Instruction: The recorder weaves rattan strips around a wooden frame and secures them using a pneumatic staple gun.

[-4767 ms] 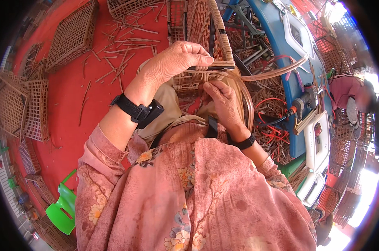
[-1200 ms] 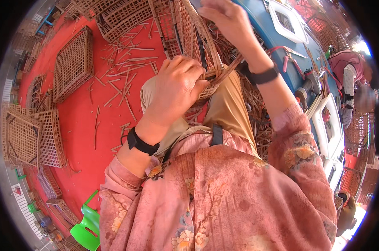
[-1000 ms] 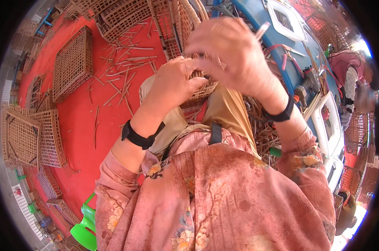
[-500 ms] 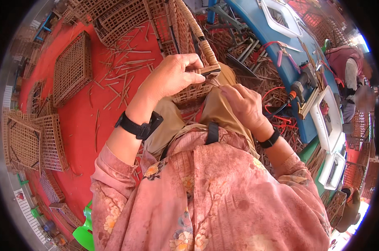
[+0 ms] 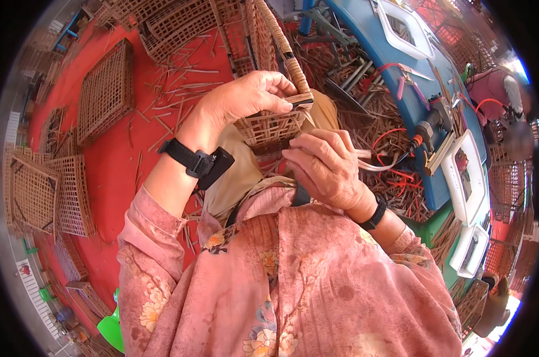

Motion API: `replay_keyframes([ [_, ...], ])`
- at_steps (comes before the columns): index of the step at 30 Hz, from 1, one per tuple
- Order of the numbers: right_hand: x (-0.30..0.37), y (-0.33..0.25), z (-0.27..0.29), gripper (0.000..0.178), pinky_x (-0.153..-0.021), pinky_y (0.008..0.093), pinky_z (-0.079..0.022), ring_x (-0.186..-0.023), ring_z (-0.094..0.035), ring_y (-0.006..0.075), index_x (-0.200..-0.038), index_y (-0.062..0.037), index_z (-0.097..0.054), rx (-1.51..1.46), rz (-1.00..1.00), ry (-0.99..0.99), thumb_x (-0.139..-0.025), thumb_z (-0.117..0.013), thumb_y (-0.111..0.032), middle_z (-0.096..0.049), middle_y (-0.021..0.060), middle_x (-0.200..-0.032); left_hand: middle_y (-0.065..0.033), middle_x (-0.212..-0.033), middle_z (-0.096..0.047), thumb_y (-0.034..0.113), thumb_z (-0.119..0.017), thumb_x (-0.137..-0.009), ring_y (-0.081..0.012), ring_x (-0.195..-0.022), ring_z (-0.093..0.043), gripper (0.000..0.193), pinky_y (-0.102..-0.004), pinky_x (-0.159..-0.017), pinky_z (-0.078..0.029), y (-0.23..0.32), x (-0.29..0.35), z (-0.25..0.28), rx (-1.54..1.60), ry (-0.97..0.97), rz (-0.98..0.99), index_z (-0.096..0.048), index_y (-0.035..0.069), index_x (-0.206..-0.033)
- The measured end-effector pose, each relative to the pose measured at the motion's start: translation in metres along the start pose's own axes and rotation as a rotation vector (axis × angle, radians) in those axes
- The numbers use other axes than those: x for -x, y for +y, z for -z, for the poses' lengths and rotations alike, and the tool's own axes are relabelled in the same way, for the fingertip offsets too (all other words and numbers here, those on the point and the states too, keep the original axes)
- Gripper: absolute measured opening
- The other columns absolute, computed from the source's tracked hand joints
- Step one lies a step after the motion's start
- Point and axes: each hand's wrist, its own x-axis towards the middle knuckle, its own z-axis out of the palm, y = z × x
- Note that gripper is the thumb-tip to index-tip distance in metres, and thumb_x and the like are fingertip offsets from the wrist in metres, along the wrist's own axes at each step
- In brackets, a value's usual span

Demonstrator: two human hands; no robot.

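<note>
A woven rattan basket (image 5: 270, 129) stands tilted between my knees, its rim (image 5: 295, 72) partly wrapped with pale strip. My left hand (image 5: 246, 98) is closed on the corner of that rim, thumb along the dark edge and fingers over the top. Below and right of the corner, my right hand (image 5: 329, 166) is closed, knuckles up, around a pale weaving strip (image 5: 364, 159). The strip's end sticks out on the right side of the fist. A thin length runs from the corner toward my right fingers, whose tips are hidden.
Cut strips litter the red floor (image 5: 156, 125) at left and below the blue table (image 5: 394, 83) at right. On the table lie pink-handled scissors (image 5: 409, 83), a power drill (image 5: 430, 128) and white trays (image 5: 463, 172). Woven baskets (image 5: 106, 92) stand at left. Another person (image 5: 495, 95) sits far right.
My right hand has moved down and left toward my body, turning knuckles up, with the strip now trailing to its right. My left hand stays on the rim corner.
</note>
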Motion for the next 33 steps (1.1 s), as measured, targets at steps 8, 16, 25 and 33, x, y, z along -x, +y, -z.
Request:
replay_keyframes([
  [8, 0.005, 0.000, -0.022, 0.031, -0.072, 0.0378, -0.045, -0.079, -0.061, 0.0258, -0.112, -0.0063, -0.058, -0.049, -0.372, -0.212, -0.083, -0.065, -0.014, -0.063, 0.0087, -0.081, -0.0066, -0.107, -0.064, 0.013, -0.065, -0.082, -0.0132, -0.098, -0.059, 0.039, -0.0279, -0.091, -0.045, -0.004, 0.000, 0.004, 0.102, -0.038, -0.024, -0.058, -0.005, -0.117],
  [16, 0.007, -0.008, -0.040, 0.049, -0.055, 0.0442, -0.048, -0.063, -0.063, 0.0365, -0.129, 0.0013, -0.045, -0.315, -0.753, -0.185, -0.087, -0.063, -0.017, -0.064, 0.0178, -0.070, -0.0039, -0.100, -0.063, 0.014, -0.060, -0.083, -0.0118, -0.094, -0.057, 0.032, -0.0268, -0.090, -0.043, -0.008, -0.003, 0.001, -0.037, 0.014, -0.043, -0.059, -0.003, -0.110],
  [25, -0.004, -0.014, -0.043, 0.053, -0.060, 0.0417, -0.049, -0.066, -0.065, 0.0303, -0.132, 0.0033, -0.044, -0.285, -0.804, -0.181, -0.087, -0.063, -0.017, -0.065, 0.0193, -0.076, -0.0045, -0.100, -0.063, 0.016, -0.058, -0.080, -0.0130, -0.092, -0.056, 0.034, -0.0273, -0.085, -0.045, -0.006, -0.003, 0.000, -0.314, 0.066, -0.019, -0.061, -0.002, -0.108],
  [33, -0.009, -0.003, -0.045, 0.039, -0.059, 0.0224, -0.042, -0.066, -0.054, 0.0063, -0.124, -0.0002, -0.054, -0.856, -1.137, -0.178, -0.092, -0.062, -0.021, -0.059, 0.0016, -0.071, -0.0059, -0.098, -0.064, 0.020, -0.060, -0.081, -0.0147, -0.092, -0.057, 0.036, -0.0289, -0.084, -0.045, -0.009, -0.002, 0.002, -0.242, 0.060, -0.028, -0.062, -0.002, -0.110],
])
